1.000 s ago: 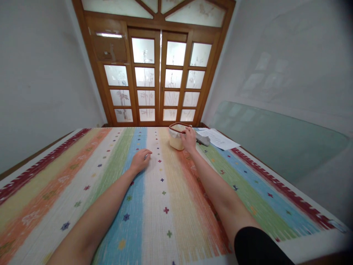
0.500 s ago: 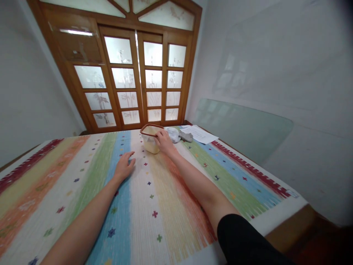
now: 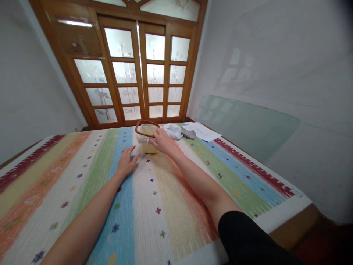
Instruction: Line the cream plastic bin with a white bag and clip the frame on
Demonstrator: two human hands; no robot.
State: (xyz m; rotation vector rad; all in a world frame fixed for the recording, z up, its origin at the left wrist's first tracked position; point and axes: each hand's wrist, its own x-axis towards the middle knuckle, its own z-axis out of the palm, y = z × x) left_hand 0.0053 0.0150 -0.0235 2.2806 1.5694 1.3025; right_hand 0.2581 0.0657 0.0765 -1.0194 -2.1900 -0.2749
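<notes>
Near the far edge of the striped cloth stands a small pale yellow bin [image 3: 149, 148] with a brown rim ring [image 3: 138, 132] and a thin whitish liner. The ring sits tilted, its left side raised above the bin. My right hand [image 3: 162, 140] has its fingers closed on the ring's right side. My left hand [image 3: 127, 162] rests near the cloth, left of the bin, fingers apart and holding nothing.
Right of the bin lie a white bundle [image 3: 173, 131], a grey cloth item [image 3: 188, 133] and printed paper sheets [image 3: 202, 131]. The striped cloth [image 3: 146, 213] covers the table. A glass panel [image 3: 245, 121] leans against the right wall.
The brown ring has shifted left and upward, with more of the liner showing below it. My right hand has moved slightly left with it. My left hand stays beside the bin.
</notes>
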